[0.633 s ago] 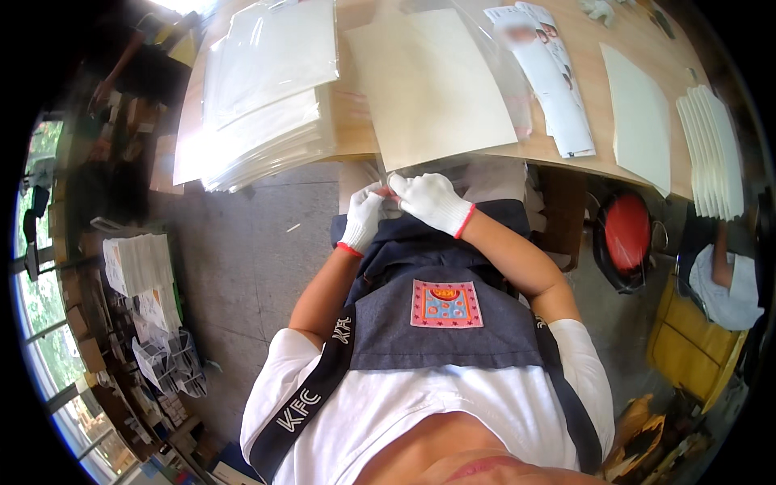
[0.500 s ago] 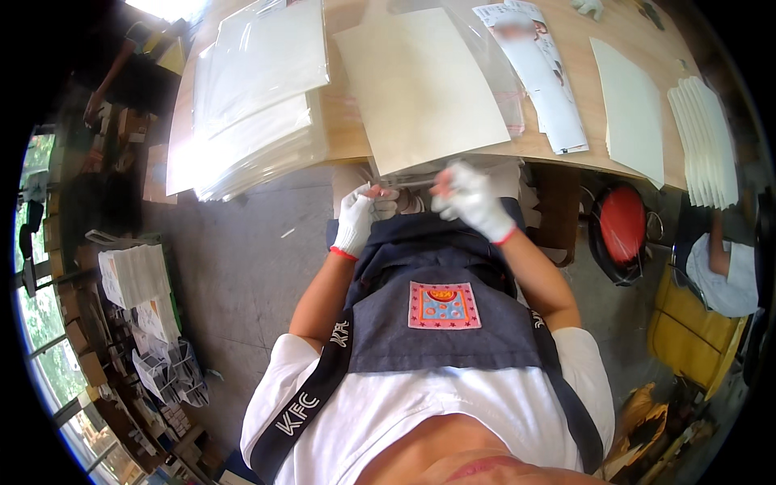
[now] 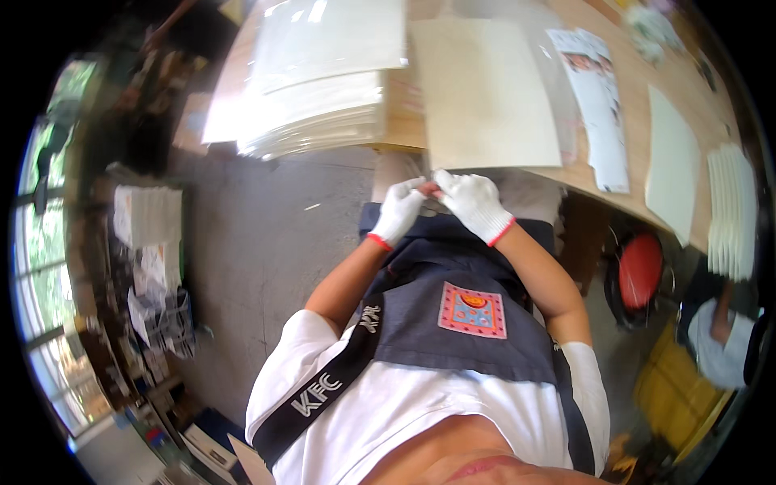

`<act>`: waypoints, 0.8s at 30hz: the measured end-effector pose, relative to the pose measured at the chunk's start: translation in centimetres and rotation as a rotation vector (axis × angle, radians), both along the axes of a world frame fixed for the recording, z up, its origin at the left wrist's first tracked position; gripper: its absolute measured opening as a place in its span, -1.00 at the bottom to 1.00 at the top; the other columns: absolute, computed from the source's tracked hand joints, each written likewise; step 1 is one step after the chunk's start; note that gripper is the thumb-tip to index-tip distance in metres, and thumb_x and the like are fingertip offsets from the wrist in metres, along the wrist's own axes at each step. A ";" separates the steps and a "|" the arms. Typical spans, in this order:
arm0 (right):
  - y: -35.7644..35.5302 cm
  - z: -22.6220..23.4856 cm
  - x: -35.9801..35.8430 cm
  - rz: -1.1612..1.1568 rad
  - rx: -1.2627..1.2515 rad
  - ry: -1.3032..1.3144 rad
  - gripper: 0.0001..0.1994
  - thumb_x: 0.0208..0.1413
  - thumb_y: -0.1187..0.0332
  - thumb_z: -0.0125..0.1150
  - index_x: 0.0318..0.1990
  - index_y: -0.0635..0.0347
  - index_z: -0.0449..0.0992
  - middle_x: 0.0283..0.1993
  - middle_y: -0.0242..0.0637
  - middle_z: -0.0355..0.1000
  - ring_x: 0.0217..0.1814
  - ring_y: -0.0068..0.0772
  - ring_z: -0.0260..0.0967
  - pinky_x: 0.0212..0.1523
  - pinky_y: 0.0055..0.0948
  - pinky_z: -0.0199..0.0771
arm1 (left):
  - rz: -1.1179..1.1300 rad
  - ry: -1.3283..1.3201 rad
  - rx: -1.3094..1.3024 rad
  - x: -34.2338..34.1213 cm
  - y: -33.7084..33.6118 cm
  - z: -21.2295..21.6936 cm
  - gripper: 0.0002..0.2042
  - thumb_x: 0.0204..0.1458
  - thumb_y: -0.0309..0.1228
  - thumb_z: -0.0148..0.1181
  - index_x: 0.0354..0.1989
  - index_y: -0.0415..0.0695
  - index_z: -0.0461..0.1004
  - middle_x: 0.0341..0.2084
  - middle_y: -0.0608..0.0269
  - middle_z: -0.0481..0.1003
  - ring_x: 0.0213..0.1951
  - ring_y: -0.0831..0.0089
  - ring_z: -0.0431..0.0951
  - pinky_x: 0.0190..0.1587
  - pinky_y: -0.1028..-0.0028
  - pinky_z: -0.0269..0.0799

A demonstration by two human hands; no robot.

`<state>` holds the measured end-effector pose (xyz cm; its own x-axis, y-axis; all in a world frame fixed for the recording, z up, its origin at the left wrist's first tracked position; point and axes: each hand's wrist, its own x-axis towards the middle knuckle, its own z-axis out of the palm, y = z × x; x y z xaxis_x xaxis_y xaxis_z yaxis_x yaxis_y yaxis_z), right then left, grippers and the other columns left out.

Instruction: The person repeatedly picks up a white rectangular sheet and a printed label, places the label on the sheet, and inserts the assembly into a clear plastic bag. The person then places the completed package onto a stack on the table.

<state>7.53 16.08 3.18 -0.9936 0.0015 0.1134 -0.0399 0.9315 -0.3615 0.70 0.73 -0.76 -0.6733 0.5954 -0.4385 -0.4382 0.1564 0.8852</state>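
My left hand (image 3: 398, 214) and my right hand (image 3: 477, 204) wear white knit gloves with red cuffs, and bare fingertips show on the left one. They meet above my lap, just short of the table edge. Fingers on both are bent and pressed together at the tips; anything between them is too small or hidden to make out. Just beyond them lies a large cream board (image 3: 489, 97), its near edge close to my right glove. Left of it is a thick stack of pale sheets in clear plastic sleeves (image 3: 323, 105).
Right of the board lie clear plastic film (image 3: 556, 81), printed strips (image 3: 596, 113), a pale sheet (image 3: 672, 166) and a fanned stack of cream pieces (image 3: 731, 210). A red-topped stool (image 3: 640, 271) stands below right. Bundled papers (image 3: 149, 218) are at left on the floor side. Another person's arm (image 3: 722, 319) shows far right.
My hands, apart before, have come together at the fingertips. The whole view has turned, so the table and its contents sit farther right.
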 end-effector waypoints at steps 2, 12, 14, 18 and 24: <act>-0.2 0.0 -0.2 0.025 0.044 0.031 -0.80 0.01 0.16 0.14 -0.36 0.02 0.33 -0.63 -0.29 0.43 -0.55 -0.26 0.47 -0.59 -0.27 0.43 | 0.005 0.104 -0.040 -0.3 -0.1 -2.1 -0.80 0.13 -0.39 0.01 -0.28 -0.29 0.49 -0.42 0.28 0.53 -0.38 0.58 0.51 -0.33 0.62 0.43; 15.4 0.0 19.1 -0.868 -1.216 0.080 -0.88 0.06 0.36 0.06 -0.31 0.19 0.43 -0.43 -0.22 0.43 -0.43 -0.32 0.39 -0.39 -0.34 0.38 | -0.040 -0.065 0.078 0.5 -1.8 0.6 -0.72 0.16 -0.26 0.02 -0.33 -0.26 0.48 -0.48 0.21 0.54 -0.44 0.52 0.54 -0.34 0.57 0.47; 18.8 -2.5 27.2 -1.028 -0.805 -0.163 -0.85 0.06 0.33 0.03 -0.31 0.20 0.46 -0.38 -0.17 0.44 -0.36 -0.22 0.40 -0.32 -0.27 0.39 | -0.109 -0.034 0.045 0.4 -2.2 0.6 -0.71 0.16 -0.23 0.02 -0.32 -0.25 0.47 -0.48 0.17 0.54 -0.44 0.50 0.56 -0.34 0.58 0.48; 17.1 -8.2 36.3 -0.683 0.030 -1.252 -0.77 0.05 0.28 -0.03 -0.31 0.20 0.52 -0.27 -0.06 0.47 -0.22 -0.03 0.43 -0.18 -0.11 0.40 | 0.005 0.710 -0.302 -0.7 -4.3 -5.0 -0.81 0.08 -0.32 0.13 -0.28 -0.19 0.48 -0.46 0.25 0.51 -0.45 0.39 0.53 -0.41 0.49 0.43; 12.3 -2.8 19.8 -0.737 -0.062 -0.021 -0.75 -0.07 0.19 0.24 -0.38 0.14 0.38 -0.42 -0.14 0.47 -0.32 -0.05 0.43 -0.34 -0.10 0.37 | -0.204 1.745 -0.190 -2.0 -1.0 -0.8 -0.62 -0.34 -0.55 0.33 -0.22 -0.06 0.51 -0.05 0.13 0.39 -0.07 0.06 0.39 -0.08 0.15 0.38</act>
